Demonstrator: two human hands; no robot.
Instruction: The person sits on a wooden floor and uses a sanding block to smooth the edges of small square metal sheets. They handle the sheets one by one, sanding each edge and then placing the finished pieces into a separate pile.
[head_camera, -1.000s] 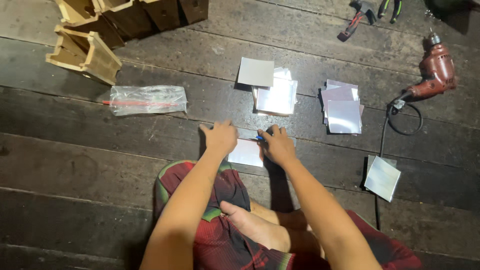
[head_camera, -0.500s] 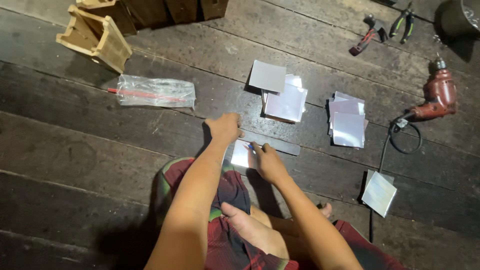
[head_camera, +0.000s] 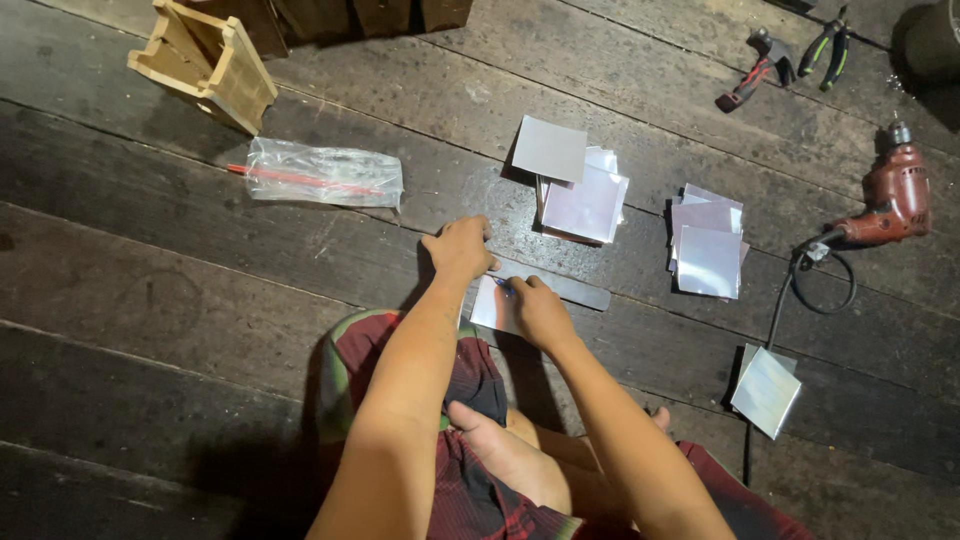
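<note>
I sit on a dark plank floor. My left hand (head_camera: 458, 247) presses down on a long metal ruler (head_camera: 575, 292) that lies across a small shiny square sheet (head_camera: 489, 305). My right hand (head_camera: 537, 310) rests on that sheet and grips a blue pen (head_camera: 503, 288) with its tip at the ruler's edge. Beyond my hands lies a stack of similar shiny squares (head_camera: 582, 195), with one grey square (head_camera: 549, 148) on top at its left.
A second stack of squares (head_camera: 707, 250) lies to the right, and one single square (head_camera: 766, 390) nearer me. A red electric drill (head_camera: 890, 205) with its cord, a hammer (head_camera: 752, 75) and pliers (head_camera: 830, 45) lie far right. A clear plastic bag (head_camera: 320, 175) and a wooden box (head_camera: 205, 62) are at left.
The view has shifted a little. My right hand has drawn back toward me along the sheet; my left hand stays pressed on the ruler.
</note>
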